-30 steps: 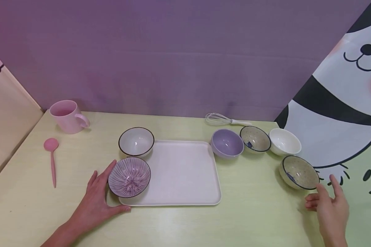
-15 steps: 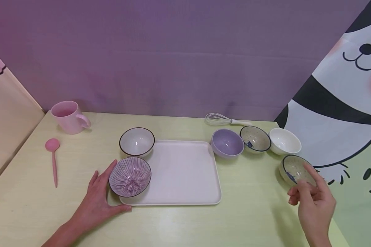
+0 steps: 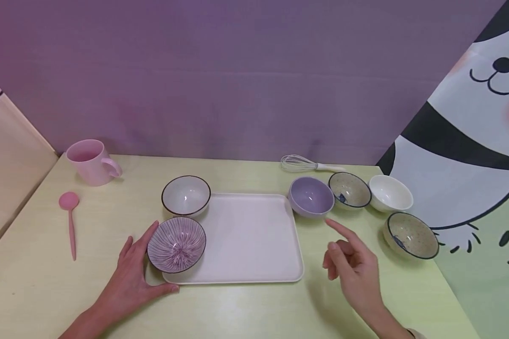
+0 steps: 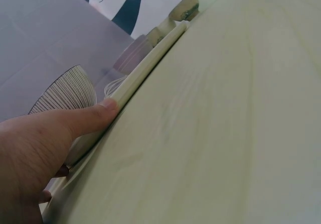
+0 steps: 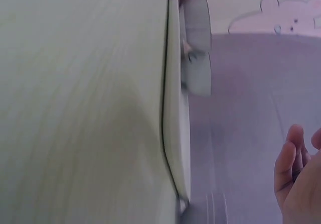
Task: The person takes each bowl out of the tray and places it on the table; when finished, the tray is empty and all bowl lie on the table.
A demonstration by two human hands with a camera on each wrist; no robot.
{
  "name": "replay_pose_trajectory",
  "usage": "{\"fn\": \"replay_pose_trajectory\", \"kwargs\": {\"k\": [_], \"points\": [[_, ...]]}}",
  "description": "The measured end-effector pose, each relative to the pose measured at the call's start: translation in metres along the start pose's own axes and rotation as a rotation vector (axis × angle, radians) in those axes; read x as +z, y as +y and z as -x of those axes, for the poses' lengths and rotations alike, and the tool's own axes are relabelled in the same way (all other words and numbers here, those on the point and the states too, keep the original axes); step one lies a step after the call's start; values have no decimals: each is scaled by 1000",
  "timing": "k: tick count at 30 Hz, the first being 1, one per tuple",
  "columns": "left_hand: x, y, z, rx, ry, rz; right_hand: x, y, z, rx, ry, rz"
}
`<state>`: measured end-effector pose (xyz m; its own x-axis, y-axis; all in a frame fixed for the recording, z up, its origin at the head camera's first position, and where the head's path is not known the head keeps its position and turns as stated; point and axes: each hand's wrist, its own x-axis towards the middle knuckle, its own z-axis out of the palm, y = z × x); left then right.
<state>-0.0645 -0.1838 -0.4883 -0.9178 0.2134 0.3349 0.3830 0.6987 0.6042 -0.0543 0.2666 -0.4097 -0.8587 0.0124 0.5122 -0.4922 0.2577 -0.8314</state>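
Now the left hand (image 3: 131, 275) spreads at the white tray's (image 3: 252, 235) near left corner, thumb on the front rim, fingers fairly straight alongside the striped bowl (image 3: 176, 245) at that same corner. Off the tray's right side hovers the right hand (image 3: 356, 273), gripping nothing (index finger out, the others loosely curled). A dark-rimmed bowl (image 3: 185, 195) sits at the tray's far left corner, a purple bowl (image 3: 311, 197) at its far right.

R fingers (image 5: 285, 166) bent, lower R of view — tray (image 5: 173, 126) edge-on nr ctr, 2 blurry bowls (image 5: 197, 76) nr top.
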Motion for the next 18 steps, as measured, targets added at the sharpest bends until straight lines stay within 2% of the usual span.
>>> {"fn": "replay_pose_trajectory", "kwargs": {"k": [5,10,18], "points": [[0,0,0,8,5,1,40,-3,-3,15,-151,-30],[-1,1,0,-5,-6,6,70,-3,-6,94,-288,-95],[-1,0,0,2,3,1,100,-2,-9,214,-401,-151]]}}
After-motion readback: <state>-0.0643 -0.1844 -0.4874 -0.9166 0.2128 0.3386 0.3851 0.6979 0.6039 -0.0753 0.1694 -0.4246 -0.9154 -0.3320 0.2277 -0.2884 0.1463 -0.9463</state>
